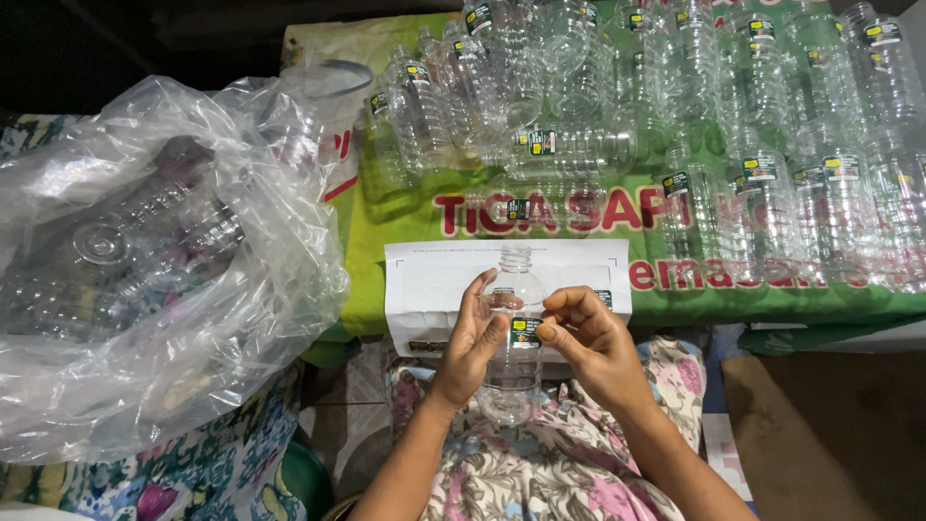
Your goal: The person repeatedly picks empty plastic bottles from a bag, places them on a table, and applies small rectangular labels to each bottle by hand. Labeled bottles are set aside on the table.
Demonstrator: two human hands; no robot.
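Clear bottle point(511, 371), black-yellow label point(526, 332), green cloth point(405, 217).

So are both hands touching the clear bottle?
Touching. The head view shows the left hand wrapped around the clear bottle, while the right hand presses its fingertips on the small sticker on the bottle's front.

Small black-and-yellow rectangular label point(526, 332) on the clear bottle at frame centre, under the fingertips of both hands. White sheet of label backing point(424, 289) behind it, mid-frame, a few stickers still at its lower left and right edges. Matching black-and-yellow labels point(759, 168) on the clear bottles lying across the upper right. Green banner point(405, 217) with red and white lettering beneath them. Large crumpled clear plastic bag point(145, 289) of bottles, left.
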